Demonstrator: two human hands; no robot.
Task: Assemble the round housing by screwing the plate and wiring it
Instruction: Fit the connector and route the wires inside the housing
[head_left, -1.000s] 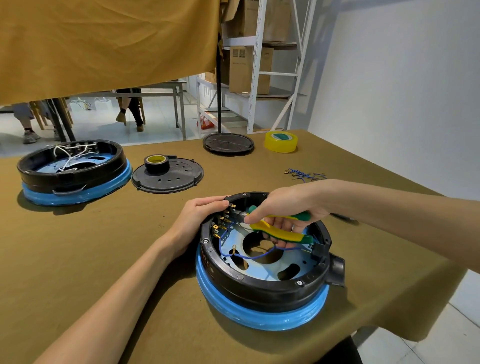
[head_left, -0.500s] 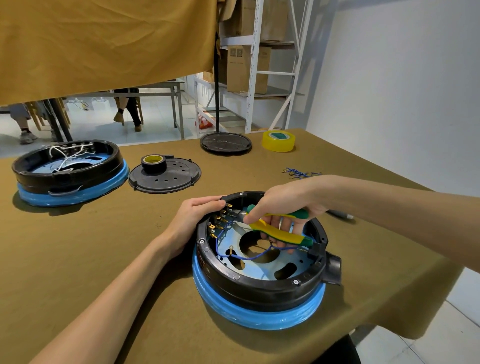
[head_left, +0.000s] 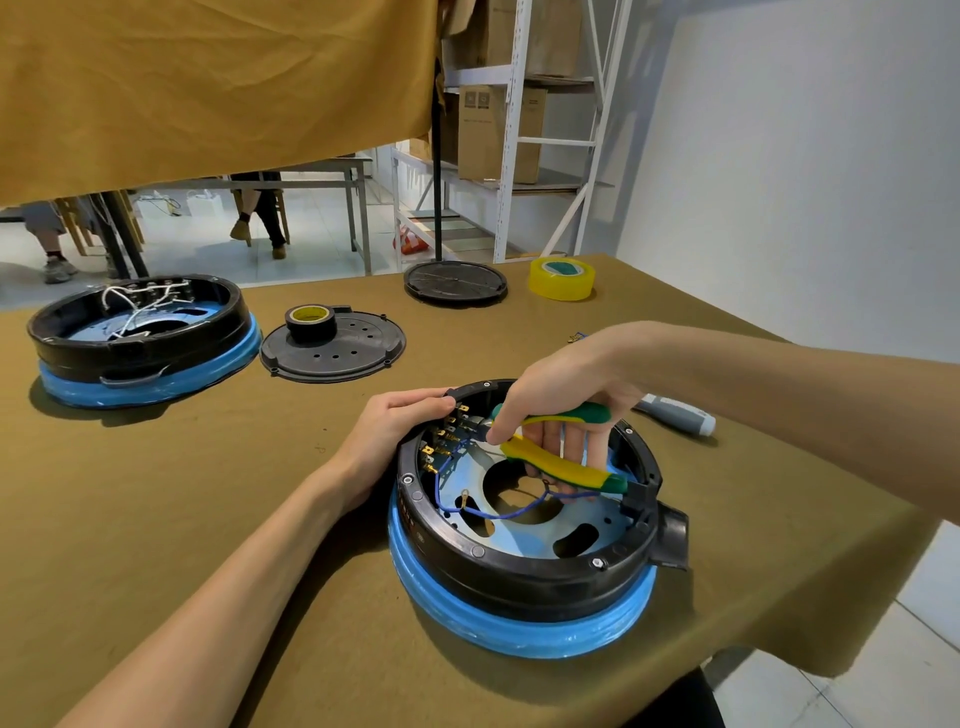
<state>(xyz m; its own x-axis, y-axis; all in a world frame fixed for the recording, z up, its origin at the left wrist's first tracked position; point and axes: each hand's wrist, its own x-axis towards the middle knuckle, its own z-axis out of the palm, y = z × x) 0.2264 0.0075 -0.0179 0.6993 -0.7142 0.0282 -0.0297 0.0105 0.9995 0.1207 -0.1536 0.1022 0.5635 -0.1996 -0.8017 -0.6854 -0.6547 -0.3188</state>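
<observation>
A round black housing with a blue wrapped base sits near the table's front edge. Inside lies a light blue metal plate with cut-outs and a loose blue wire ending in a ring terminal. Brass terminals line the housing's inner left wall. My right hand grips yellow-and-green pliers, their jaws pointed at those terminals. My left hand holds the housing's left rim, fingers curled over the edge.
A second housing with white wires stands at far left. A black lid carries a roll of black tape. Another lid, yellow tape and a grey tool lie behind. People's legs show beyond the cloth.
Both hands and the pliers stay at the terminals; the view has shifted slightly, nothing else has visibly moved.
</observation>
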